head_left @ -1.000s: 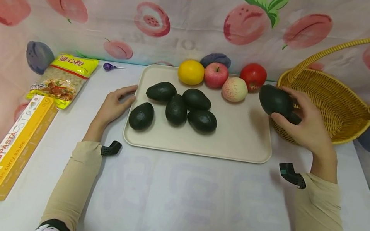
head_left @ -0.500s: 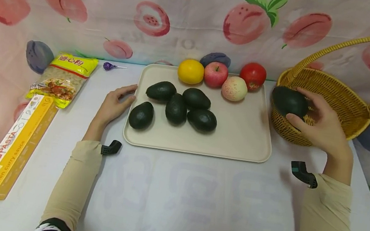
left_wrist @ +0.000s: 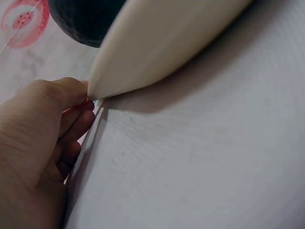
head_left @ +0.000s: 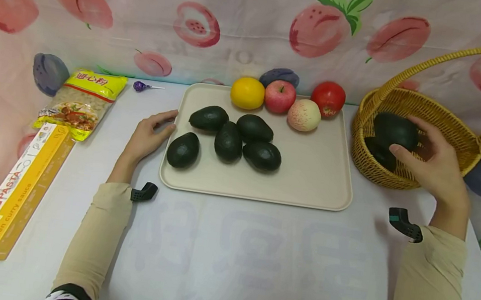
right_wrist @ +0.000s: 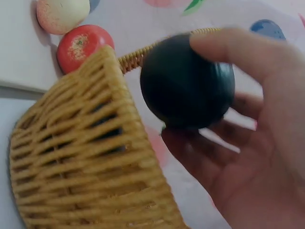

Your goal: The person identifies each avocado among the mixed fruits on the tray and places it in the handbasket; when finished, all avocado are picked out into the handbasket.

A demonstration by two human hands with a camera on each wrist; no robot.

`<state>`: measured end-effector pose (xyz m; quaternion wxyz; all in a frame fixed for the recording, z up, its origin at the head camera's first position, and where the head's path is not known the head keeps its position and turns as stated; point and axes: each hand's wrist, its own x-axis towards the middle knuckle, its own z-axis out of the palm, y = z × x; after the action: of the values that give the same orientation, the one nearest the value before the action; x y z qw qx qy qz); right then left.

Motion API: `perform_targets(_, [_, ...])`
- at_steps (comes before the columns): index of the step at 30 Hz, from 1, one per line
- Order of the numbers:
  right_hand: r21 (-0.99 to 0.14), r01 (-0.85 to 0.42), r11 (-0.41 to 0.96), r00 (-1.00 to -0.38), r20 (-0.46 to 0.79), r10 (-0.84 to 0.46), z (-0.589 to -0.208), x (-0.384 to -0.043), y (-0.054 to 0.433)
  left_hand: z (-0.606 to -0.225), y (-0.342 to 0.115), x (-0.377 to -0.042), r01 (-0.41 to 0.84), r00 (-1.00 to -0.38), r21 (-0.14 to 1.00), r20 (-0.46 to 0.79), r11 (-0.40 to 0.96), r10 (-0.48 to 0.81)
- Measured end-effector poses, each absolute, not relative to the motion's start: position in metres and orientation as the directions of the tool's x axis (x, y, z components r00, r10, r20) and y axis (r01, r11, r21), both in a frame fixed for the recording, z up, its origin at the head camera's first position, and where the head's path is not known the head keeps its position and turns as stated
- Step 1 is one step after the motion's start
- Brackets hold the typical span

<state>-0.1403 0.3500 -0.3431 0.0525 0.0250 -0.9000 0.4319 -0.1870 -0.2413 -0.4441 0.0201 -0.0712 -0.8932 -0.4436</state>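
My right hand [head_left: 441, 169] grips a dark green avocado [head_left: 398, 130] over the yellow wicker basket [head_left: 380, 177]; a second avocado [head_left: 379, 154] lies inside, below it. In the right wrist view, thumb and fingers wrap the held avocado [right_wrist: 186, 86] just beyond the basket's woven wall [right_wrist: 95, 176]. My left hand [head_left: 146, 135] rests at the left edge of the beige tray [head_left: 310, 174]. The left wrist view has its fingertips touching the tray's rim [left_wrist: 102, 71], fingers loosely bent. Several avocados [head_left: 229, 142] sit on the tray's left half.
Along the tray's back are a lemon [head_left: 248, 93], an apple [head_left: 280, 97], a speckled peach [head_left: 304, 115] and a round red fruit [head_left: 328, 99]. At left lie a pasta bag [head_left: 84, 101], a pasta box [head_left: 18, 191] and a purple lollipop [head_left: 140, 86]. The basket's tall handle [head_left: 439, 58] arches up.
My right hand has carried the avocado rightward, from the tray's right edge to over the basket. The avocado inside the basket shows more fully. My left hand stays put.
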Motion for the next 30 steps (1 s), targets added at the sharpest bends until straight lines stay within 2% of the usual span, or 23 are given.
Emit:
perform_targets(8, [-0.76,0.069,0.646,-0.986,0.047,0.161,-0.344,-0.153,0.343,-0.444,-0.242,-0.188,0.148,-0.989,0.788,0.107,0.597,0.104])
perform_targets(13, [-0.79,0.079,0.608,-0.984,0.036,0.175,-0.348,-0.162,0.341,-0.445,-0.241,-0.188,0.149,-0.989,0.792,0.108,0.591,0.105])
perform_targets(23, [-0.787,0.253,0.563,-0.961,-0.135,0.243,-0.35,-0.174,0.339,-0.445,-0.24,-0.189,0.158,-0.987,0.791,0.111,0.59,0.116])
perform_targets(30, [-0.757,0.298,0.581,-0.952,-0.193,0.238,-0.352,-0.192,0.336,-0.445,-0.24,-0.188,0.156,-0.987,0.797,0.111,0.583,0.112])
